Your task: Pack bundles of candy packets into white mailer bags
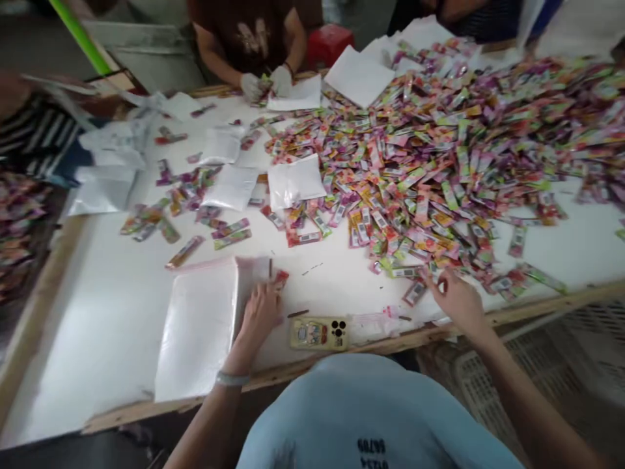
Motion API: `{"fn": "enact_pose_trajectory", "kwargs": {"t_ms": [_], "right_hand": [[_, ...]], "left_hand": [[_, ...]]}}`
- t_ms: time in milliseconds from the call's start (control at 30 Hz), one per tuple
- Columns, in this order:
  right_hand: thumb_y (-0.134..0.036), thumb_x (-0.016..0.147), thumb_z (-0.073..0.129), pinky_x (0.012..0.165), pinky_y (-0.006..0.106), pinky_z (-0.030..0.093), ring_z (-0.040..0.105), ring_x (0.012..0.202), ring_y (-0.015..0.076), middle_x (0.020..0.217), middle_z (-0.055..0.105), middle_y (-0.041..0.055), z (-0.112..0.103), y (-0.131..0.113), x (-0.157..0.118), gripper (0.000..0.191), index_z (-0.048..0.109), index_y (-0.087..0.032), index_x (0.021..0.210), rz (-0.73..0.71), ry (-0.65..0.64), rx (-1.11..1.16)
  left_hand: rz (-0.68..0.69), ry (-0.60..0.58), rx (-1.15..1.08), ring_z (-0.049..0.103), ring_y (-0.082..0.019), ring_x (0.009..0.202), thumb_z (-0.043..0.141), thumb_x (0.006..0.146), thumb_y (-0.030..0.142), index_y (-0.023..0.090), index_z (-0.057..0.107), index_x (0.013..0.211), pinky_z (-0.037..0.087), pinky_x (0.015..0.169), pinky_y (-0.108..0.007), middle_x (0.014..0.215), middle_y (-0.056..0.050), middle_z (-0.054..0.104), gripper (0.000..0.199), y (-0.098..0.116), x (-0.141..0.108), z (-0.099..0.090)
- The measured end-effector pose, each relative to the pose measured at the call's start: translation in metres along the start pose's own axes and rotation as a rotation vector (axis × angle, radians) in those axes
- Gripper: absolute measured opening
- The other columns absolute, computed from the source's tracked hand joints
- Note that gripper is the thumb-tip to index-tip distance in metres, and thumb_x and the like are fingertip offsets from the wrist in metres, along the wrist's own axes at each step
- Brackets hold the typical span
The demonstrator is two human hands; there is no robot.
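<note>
My left hand (260,311) is closed beside a stack of clear plastic bags (198,326), and a small red packet (281,279) sticks out past its fingers. At the near edge of a big heap of colourful small packets (430,169), my right hand (459,303) makes a pinch, thumb and forefinger on the end of one pinkish packet (424,273). Another packet (414,293) lies flat just left of those fingertips. Between my hands, close to the table edge, rests a phone in a yellowish case (318,333).
Filled white pouches (295,182) and loose packets (188,251) lie beyond my left hand on the white table (97,293). Across it, a person's gloved hands (266,85) hold packets near white sheets (359,75). A plastic crate (551,365) stands below the wooden edge at right.
</note>
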State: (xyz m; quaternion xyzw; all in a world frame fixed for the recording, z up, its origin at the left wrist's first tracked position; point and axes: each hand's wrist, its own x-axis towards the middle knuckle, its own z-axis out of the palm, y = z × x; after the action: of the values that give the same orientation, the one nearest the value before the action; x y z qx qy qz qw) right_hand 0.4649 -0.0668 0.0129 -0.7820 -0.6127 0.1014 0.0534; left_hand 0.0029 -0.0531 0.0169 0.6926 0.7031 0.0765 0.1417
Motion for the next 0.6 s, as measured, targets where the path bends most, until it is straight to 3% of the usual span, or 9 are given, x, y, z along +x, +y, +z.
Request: {"fn": "enact_pose_trajectory", "kwargs": {"t_ms": [67, 133, 200, 300, 367, 467, 600], "right_hand": [[-0.056, 0.094, 0.056, 0.073, 0.044, 0.052, 0.072, 0.079, 0.0351, 0.084, 0.074, 0.0198, 0.006, -0.004, -0.012, 0.045, 0.063, -0.014, 0.107, 0.124, -0.107, -0.004], [-0.044, 0.095, 0.056, 0.074, 0.041, 0.052, 0.074, 0.083, 0.033, 0.091, 0.076, 0.0196, 0.014, -0.019, -0.019, 0.035, 0.059, -0.015, 0.113, 0.163, -0.166, 0.106], [-0.032, 0.095, 0.052, 0.074, 0.037, 0.053, 0.074, 0.082, 0.0284, 0.091, 0.077, 0.0141, 0.02, -0.033, -0.026, 0.022, 0.057, -0.019, 0.112, 0.146, -0.178, 0.24], [-0.028, 0.094, 0.051, 0.07, 0.034, 0.053, 0.072, 0.073, 0.024, 0.08, 0.076, 0.0042, 0.021, -0.041, -0.04, 0.014, 0.056, -0.025, 0.106, 0.077, -0.193, 0.362], [-0.028, 0.091, 0.055, 0.069, 0.034, 0.052, 0.07, 0.073, 0.0247, 0.077, 0.073, 0.003, 0.013, -0.036, -0.048, 0.01, 0.057, -0.025, 0.1, 0.058, -0.202, 0.368], [-0.023, 0.084, 0.061, 0.075, 0.037, 0.051, 0.068, 0.087, 0.0287, 0.084, 0.071, 0.0076, -0.004, -0.023, -0.045, 0.002, 0.061, -0.024, 0.086, -0.029, -0.22, 0.203], [-0.018, 0.085, 0.064, 0.102, 0.046, 0.048, 0.057, 0.122, 0.0335, 0.124, 0.065, 0.0146, -0.007, -0.019, -0.015, 0.008, 0.07, -0.022, 0.089, -0.334, -0.1, 0.073]], "left_hand": [[-0.016, 0.071, -0.296, 0.069, -0.029, 0.091, 0.054, 0.087, 0.019, 0.017, 0.06, 0.11, 0.056, 0.08, -0.042, 0.104, -0.014, 0.066, 0.024, 0.026, 0.025, 0.002], [-0.055, 0.013, -0.712, 0.069, -0.023, 0.081, 0.058, 0.086, 0.027, 0.022, 0.055, 0.112, 0.056, 0.072, -0.036, 0.104, -0.009, 0.067, 0.027, 0.066, 0.037, 0.008], [-0.128, -0.195, -1.108, 0.067, -0.018, 0.065, 0.062, 0.084, 0.033, 0.023, 0.051, 0.111, 0.053, 0.062, -0.031, 0.095, -0.005, 0.071, 0.032, 0.109, 0.036, 0.02], [-0.242, -0.501, -1.443, 0.068, -0.017, 0.062, 0.069, 0.078, 0.032, 0.02, 0.054, 0.107, 0.053, 0.062, -0.029, 0.087, -0.005, 0.076, 0.035, 0.157, 0.022, 0.041], [-0.321, -0.604, -1.554, 0.069, -0.017, 0.064, 0.072, 0.074, 0.029, 0.017, 0.061, 0.099, 0.053, 0.064, -0.028, 0.083, -0.006, 0.076, 0.03, 0.173, 0.014, 0.051], [-0.402, -0.678, -1.632, 0.069, -0.016, 0.06, 0.078, 0.07, 0.03, 0.014, 0.066, 0.092, 0.055, 0.062, -0.028, 0.081, -0.006, 0.076, 0.029, 0.18, 0.008, 0.057], [-0.404, -0.672, -1.623, 0.074, -0.02, 0.068, 0.086, 0.073, 0.039, 0.016, 0.067, 0.107, 0.06, 0.071, -0.033, 0.093, -0.007, 0.079, 0.045, 0.175, 0.008, 0.056]]}}
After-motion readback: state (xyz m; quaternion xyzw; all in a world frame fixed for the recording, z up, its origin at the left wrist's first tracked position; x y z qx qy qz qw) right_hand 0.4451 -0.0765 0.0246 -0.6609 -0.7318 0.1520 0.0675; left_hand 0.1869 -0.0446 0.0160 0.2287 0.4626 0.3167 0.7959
